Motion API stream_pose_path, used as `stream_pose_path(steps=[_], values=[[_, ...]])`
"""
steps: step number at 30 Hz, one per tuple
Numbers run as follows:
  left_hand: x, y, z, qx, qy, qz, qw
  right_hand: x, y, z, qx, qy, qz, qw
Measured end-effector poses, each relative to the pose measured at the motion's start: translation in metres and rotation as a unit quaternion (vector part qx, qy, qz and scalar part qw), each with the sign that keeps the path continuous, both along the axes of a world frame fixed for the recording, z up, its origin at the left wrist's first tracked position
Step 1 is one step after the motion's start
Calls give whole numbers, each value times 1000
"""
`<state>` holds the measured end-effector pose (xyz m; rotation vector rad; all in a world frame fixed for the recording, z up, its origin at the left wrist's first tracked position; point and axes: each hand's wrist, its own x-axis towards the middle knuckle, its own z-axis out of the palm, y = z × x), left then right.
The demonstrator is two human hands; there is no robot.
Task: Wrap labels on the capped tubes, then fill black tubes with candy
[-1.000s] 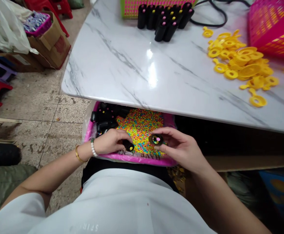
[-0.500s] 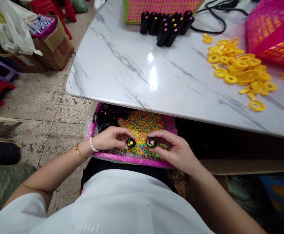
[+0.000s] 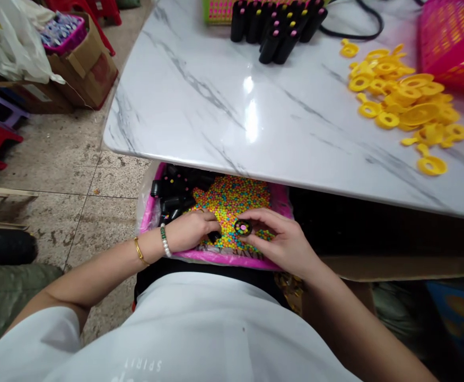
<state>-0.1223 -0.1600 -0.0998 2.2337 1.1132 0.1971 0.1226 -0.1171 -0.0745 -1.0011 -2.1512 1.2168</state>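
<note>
A small black tube [image 3: 243, 227] is pinched in my right hand [image 3: 285, 241], its round end facing up and showing a pink piece and coloured beads inside. My left hand [image 3: 192, 231] is closed on another black tube [image 3: 215, 236], tipped down over the beads; its mouth is hidden. Both hands are above a pink-rimmed tray [image 3: 224, 260] lined with clear plastic. Small multicoloured beads [image 3: 239, 193] fill much of it, and several more black tubes [image 3: 174, 202] lie at its left end.
The marbled white tabletop [image 3: 216, 116] overhangs the tray's far side. On it stand several black tubes [image 3: 271, 45] in a cluster, a heap of yellow plastic pieces [image 3: 410, 101], a pink basket [image 3: 450, 42] and a black cable [image 3: 378, 24]. Cardboard boxes [image 3: 90, 69] sit on the floor at left.
My left hand has turned over, tipping its tube from mouth-up to downward over the beads. My right hand keeps its tube almost in place. The view has shifted slightly.
</note>
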Motion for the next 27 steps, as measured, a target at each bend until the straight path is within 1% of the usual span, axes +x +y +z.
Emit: stream_pose_path(steps=[2,4,8,10,14,17,19,21,22,23,25,27], values=[[-3,1,1,-29,-50,35,998,2,0,0,-7,-4,-6,1000],[-9,2,5,-69,-103,77,989,6,0,-1,-13,1,-14,1000],[-17,4,12,-187,-205,133,951,12,0,-4,-50,21,-33,998],[-18,6,13,-221,-224,147,938,12,0,-5,-64,24,-41,997],[-20,10,12,-245,-221,146,933,10,-1,-8,-84,34,-41,995],[-19,7,12,-270,-243,146,920,9,-4,-4,-99,46,-44,993],[-15,1,16,-301,-280,161,897,10,-7,3,-100,49,-40,993],[-11,-7,22,-333,-333,184,863,11,-8,14,-113,55,-27,992],[-9,-9,27,-331,-356,192,852,11,-8,21,-121,62,-18,991],[-7,-11,33,-307,-377,202,850,11,-6,29,-125,72,-10,989],[-4,-10,51,-224,-377,201,876,11,1,47,-111,98,1,989],[-4,-3,74,-133,-370,197,898,10,13,66,-65,122,3,990]])
